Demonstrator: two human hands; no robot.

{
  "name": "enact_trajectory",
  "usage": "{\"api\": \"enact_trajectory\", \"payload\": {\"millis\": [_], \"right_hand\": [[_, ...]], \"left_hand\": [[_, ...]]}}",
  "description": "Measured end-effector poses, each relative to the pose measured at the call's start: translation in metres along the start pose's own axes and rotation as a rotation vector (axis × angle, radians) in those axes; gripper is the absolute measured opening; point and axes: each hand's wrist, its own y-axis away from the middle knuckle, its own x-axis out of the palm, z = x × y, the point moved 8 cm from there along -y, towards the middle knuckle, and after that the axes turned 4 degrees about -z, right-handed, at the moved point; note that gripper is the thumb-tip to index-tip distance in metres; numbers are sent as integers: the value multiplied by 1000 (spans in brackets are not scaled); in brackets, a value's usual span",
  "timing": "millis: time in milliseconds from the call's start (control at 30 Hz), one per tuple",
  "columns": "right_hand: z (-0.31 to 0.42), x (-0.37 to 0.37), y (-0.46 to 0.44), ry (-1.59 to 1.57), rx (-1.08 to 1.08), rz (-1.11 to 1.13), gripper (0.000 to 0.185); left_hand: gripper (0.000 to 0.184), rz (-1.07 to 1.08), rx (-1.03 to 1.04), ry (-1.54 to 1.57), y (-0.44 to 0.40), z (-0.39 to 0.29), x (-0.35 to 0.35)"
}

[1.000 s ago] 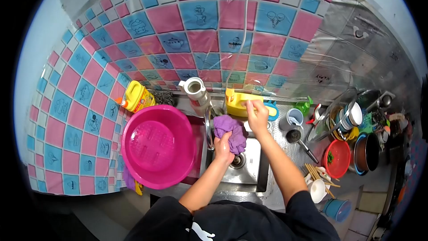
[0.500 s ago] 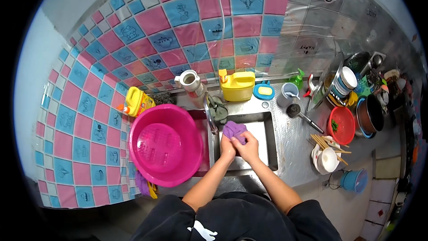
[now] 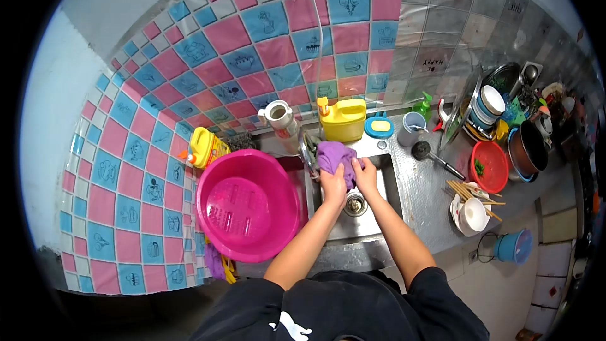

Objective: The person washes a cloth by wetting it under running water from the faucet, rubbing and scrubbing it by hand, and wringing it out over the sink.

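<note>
A purple cloth (image 3: 336, 155) is spread partly open over the back left of the steel sink (image 3: 341, 230), in front of the tap, which it mostly hides. My left hand (image 3: 334, 185) grips the cloth's lower edge, thumb upward. At the cloth's right edge, my right hand (image 3: 366, 178) is closed with its fingertips on the fabric. Below my hands the sink drain (image 3: 355, 204) shows.
Left of the sink stands a large pink basin (image 3: 281, 227). Behind are a yellow jug (image 3: 344, 123), a white thermos (image 3: 278, 117) and a blue soap dish (image 3: 379, 127). To the right lie a pot brush (image 3: 435, 155), a red colander (image 3: 489, 183) and a white bowl (image 3: 473, 216).
The cloth, bunched between both hands before, is now opened out wider and higher toward the tap. My hands have moved apart and away from me, baring the drain.
</note>
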Motion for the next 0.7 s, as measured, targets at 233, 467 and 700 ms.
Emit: {"api": "enact_trajectory", "payload": {"millis": [233,467,700], "right_hand": [[29,8,-42,-93,50,-10,23],[15,7,-50,-203,129,-12,19],[-2,5,-43,-216,233,-14,20]], "left_hand": [[28,-183,223,-69,-57,-24,38],[29,-86,123,-37,-72,-16,43],[31,-112,88,24,-75,-11,33]]}}
